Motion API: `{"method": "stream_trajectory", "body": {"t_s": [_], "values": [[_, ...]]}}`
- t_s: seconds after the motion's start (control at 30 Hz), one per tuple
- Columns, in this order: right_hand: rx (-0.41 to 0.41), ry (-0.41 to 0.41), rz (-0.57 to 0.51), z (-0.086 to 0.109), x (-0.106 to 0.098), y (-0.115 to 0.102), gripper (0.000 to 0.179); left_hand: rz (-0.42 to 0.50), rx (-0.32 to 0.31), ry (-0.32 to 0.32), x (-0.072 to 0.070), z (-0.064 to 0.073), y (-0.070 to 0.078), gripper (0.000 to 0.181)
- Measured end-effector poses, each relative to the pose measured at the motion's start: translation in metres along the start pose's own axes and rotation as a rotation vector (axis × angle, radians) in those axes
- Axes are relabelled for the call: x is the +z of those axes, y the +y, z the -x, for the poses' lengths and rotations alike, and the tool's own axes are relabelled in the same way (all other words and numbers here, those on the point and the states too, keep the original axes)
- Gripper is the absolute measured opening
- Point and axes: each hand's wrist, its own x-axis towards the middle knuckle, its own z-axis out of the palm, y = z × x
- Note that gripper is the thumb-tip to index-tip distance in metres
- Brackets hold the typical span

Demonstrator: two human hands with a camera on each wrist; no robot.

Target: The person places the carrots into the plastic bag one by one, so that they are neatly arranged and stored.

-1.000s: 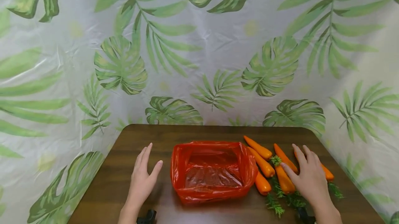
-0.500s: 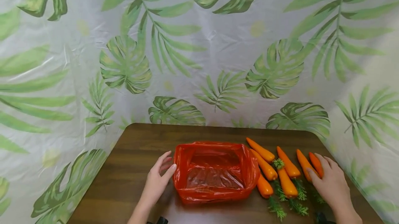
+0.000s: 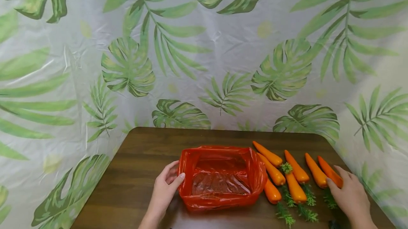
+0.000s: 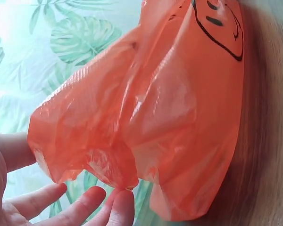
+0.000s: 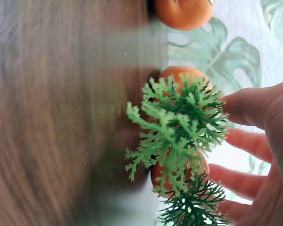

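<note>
Since half a second ago the left hand (image 3: 162, 188) has come up against the red bag (image 3: 220, 200), and the right hand (image 3: 352, 192) has slid toward the carrots' thick ends. The wood-grained table (image 3: 149, 147) bears the bag, mouth up, with orange carrots (image 3: 295, 188) to its right. The left thumb lies at the rim, fingers bent along the outside — whether they pinch I cannot tell. The right thumb and fingers straddle the outermost carrot (image 3: 329, 170) (how tightly, I cannot tell). Best, I judge, to grip its thick body — not the flimsy green leaves (image 5: 174, 122) — leaving the neighbouring carrot (image 3: 315, 170) undisturbed.
</note>
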Motion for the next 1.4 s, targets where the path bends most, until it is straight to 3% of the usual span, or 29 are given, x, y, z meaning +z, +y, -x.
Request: {"method": "stream_trajectory", "body": {"t_s": [0.33, 0.57, 0.83, 1.0, 1.13, 1.4], "values": [[0.041, 0.003, 0.013, 0.000, 0.002, 0.008, 0.060, 0.044, -0.101, 0.001, 0.002, 0.001, 0.002, 0.057], [0.111, 0.013, 0.001, 0.005, 0.004, 0.013, 0.068, 0.084, -0.154, -0.052, 0.003, 0.004, 0.002, 0.052], [0.178, 0.055, -0.021, 0.008, 0.004, 0.013, 0.072, 0.126, -0.189, 0.005, 0.004, 0.003, -0.001, 0.042], [0.208, 0.082, -0.028, 0.010, -0.002, 0.012, 0.067, 0.128, -0.219, 0.006, 0.006, 0.002, -0.002, 0.037], [0.193, 0.106, -0.037, 0.009, -0.005, 0.009, 0.067, 0.120, -0.220, 0.001, 0.005, 0.003, 0.001, 0.035], [0.067, 0.171, -0.031, 0.010, -0.020, -0.001, 0.066, 0.117, -0.222, -0.013, 0.002, 0.006, 0.007, 0.035]]}}
